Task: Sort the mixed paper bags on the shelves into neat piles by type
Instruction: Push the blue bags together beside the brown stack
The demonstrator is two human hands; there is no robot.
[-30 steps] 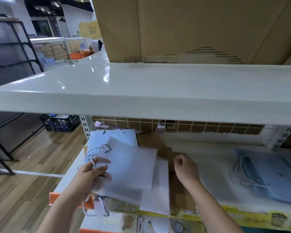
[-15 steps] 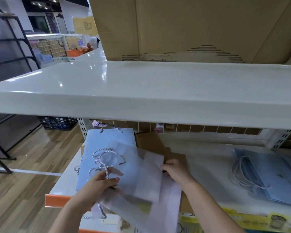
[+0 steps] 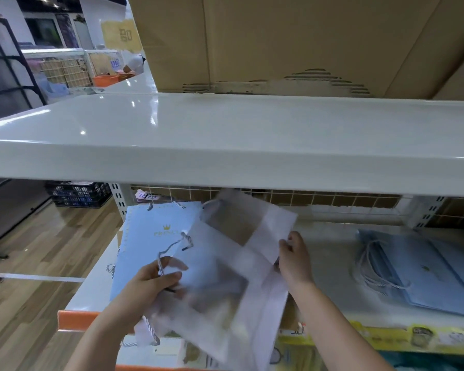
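We are mid-sort at the near left of the white lower shelf [image 3: 330, 253]. Our left hand [image 3: 150, 286] pinches the twisted cord handle and near edge of the pale blue crown-printed paper bag [image 3: 150, 236], while our right hand [image 3: 292, 259] grips the right edge of the translucent white flat bags [image 3: 225, 290]. We judge the next move is pulling these apart, then laying the blue one on the far-right pile of blue paper bags [image 3: 426, 274].
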